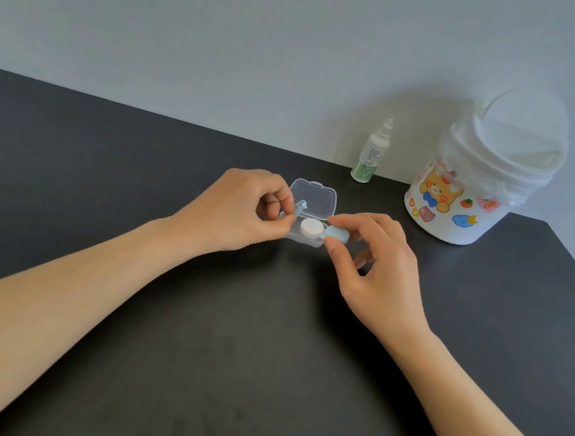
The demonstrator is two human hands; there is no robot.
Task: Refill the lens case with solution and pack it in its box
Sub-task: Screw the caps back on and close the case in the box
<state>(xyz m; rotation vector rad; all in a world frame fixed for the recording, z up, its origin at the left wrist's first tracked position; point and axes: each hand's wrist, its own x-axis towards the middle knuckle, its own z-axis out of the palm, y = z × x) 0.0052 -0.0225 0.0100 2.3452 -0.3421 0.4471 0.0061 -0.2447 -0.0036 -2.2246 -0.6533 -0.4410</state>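
Head view puts us above a dark counter (184, 315) set against a pale wall, with both bare forearms reaching in from the bottom corners. Near the middle of the counter we see a small clear plastic box (314, 199) with its hinged lid standing open toward the wall. The lens case (322, 231) lies partly in the box's tray: its white round cap sits over the tray, while its light blue cap sticks out past the right edge. Our right hand (380, 272) pinches that blue cap between thumb and forefinger, the other fingers curled loosely behind. Our left hand (241, 209) is closed in a pinch at the box's left end, where a small pale blue tool (300, 207) shows at its fingertips; we cannot tell whether it grips the tool or the box edge. Farther back, near the wall, a small solution bottle (372, 152) stands upright, and just to its right sits a white mini bin (478, 174) with cartoon stickers and a swing lid.
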